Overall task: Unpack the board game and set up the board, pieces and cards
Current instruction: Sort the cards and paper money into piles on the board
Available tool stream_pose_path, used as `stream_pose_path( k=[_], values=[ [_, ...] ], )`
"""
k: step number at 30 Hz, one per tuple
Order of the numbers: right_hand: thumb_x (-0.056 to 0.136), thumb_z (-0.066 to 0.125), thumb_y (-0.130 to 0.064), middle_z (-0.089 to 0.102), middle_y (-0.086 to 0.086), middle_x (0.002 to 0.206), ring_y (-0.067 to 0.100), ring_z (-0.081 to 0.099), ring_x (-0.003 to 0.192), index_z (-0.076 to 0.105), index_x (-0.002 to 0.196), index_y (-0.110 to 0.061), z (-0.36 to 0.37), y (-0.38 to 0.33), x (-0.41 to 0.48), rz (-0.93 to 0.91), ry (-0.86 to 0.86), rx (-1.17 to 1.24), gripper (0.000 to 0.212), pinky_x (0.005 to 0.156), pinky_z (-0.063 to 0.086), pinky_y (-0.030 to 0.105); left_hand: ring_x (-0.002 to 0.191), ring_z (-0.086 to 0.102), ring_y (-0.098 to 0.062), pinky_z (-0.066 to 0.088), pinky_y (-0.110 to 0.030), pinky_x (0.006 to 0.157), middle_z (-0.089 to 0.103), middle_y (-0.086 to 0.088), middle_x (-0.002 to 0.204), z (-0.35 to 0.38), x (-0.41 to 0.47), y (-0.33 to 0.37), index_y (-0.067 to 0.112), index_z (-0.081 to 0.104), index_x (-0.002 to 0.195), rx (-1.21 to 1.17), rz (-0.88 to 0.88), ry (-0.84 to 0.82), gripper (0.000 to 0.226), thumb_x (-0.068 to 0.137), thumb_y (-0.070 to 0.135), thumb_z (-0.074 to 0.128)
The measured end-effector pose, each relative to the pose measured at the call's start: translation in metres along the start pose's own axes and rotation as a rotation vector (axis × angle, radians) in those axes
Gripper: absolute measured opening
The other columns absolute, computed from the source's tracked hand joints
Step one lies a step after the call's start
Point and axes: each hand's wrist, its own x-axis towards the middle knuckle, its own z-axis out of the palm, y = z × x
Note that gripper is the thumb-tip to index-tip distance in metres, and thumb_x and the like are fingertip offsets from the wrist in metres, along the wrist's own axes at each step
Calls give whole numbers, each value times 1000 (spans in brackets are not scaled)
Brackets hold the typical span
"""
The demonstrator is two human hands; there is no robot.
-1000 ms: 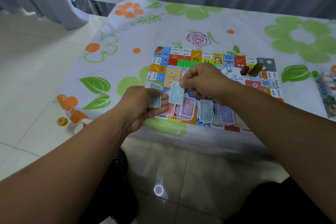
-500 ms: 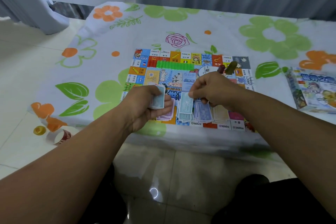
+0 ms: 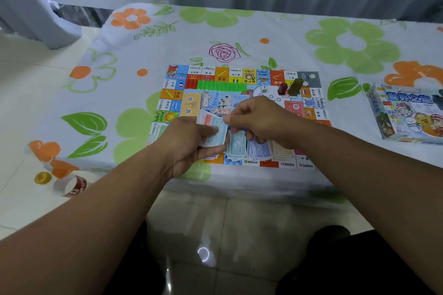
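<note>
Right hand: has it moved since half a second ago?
Yes. The right hand has gone left, off the teal note pile on the board, to the stack of notes held in the left hand.

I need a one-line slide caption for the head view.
Left hand holds a stack of play money; right hand pinches the top note above the game board.
</note>
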Motion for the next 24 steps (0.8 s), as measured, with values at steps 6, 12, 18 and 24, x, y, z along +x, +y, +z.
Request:
stream_pose_path(
  k=[6,12,18,24],
  values=[
    [89,76,-14,62,-3,55,6,53,44,71,93,-1,1,0,0,-47,43,-4,15,41,40,21,80,76,-26,63,-35,63,75,-20,102,2,0,-1,-4,66,110,29,2,-7,17,93,-4,62],
    [88,77,-13,69,11,70,9,52,47,72,93,-1,-12,8,4,27,94,-45,14,43,40,23,88,76,-30,63,-41,74,76,-20,96,-7,2,1,-2,61,109,11,1,54,14,99,3,52],
    [87,78,-16,70,4,74,11,60,57,74,91,-6,-11,20,7,81,74,-162,12,49,45,23,92,75,-31,63,-44,77,75,-22,97,-15,-1,3,-2,61,104,-37,-8,69,22,98,-1,39],
    [83,81,-14,65,3,83,17,62,74,73,92,-9,-6,16,13,14,120,-155,13,63,51,33,89,75,-32,63,-40,67,73,-25,104,-19,-1,2,-6,57,120,-45,4,37,28,96,-11,44]
  ],
)
